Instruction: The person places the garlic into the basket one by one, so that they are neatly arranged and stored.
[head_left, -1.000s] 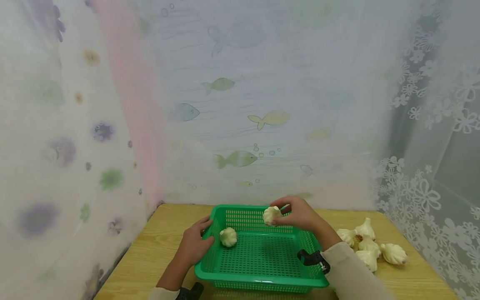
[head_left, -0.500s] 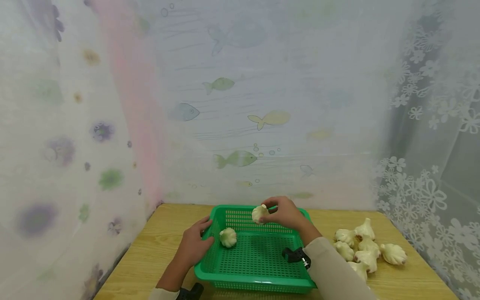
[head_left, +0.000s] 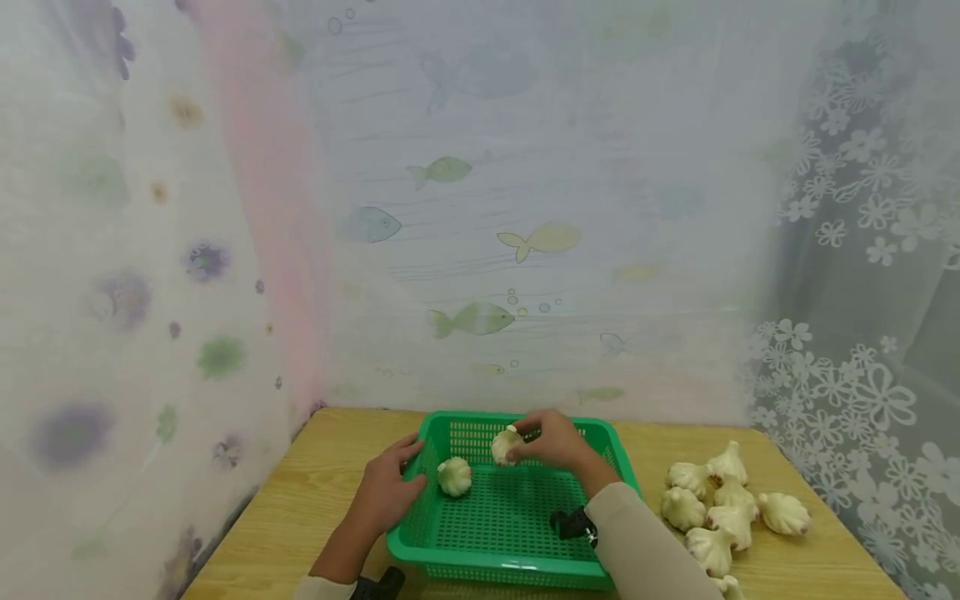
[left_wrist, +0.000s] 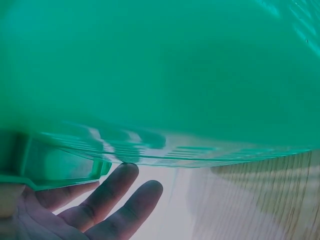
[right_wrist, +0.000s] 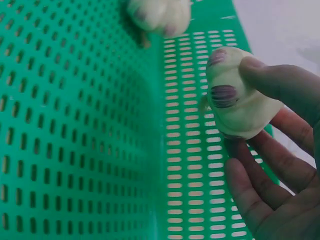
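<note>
A pale garlic bulb (head_left: 507, 447) is pinched between the thumb and fingers of my right hand (head_left: 553, 440), inside the far part of a green plastic basket (head_left: 510, 563). The right wrist view shows purple-brown patches on this held bulb (right_wrist: 240, 100), with the basket's slotted wall behind it. A second garlic bulb (head_left: 454, 477) lies in the basket at the left. My left hand (head_left: 390, 487) rests against the basket's left rim. In the left wrist view, its fingers (left_wrist: 137, 202) are extended and spread beside the outer wall, while the thumb is hidden there.
Several more garlic bulbs (head_left: 731, 502) lie in a loose group on the wooden table (head_left: 292, 508), right of the basket. A printed curtain (head_left: 525, 275) hangs behind the table and along both sides.
My right hand has moved left and then down into the basket with the garlic bulb. The left hand has stayed at the rim.
</note>
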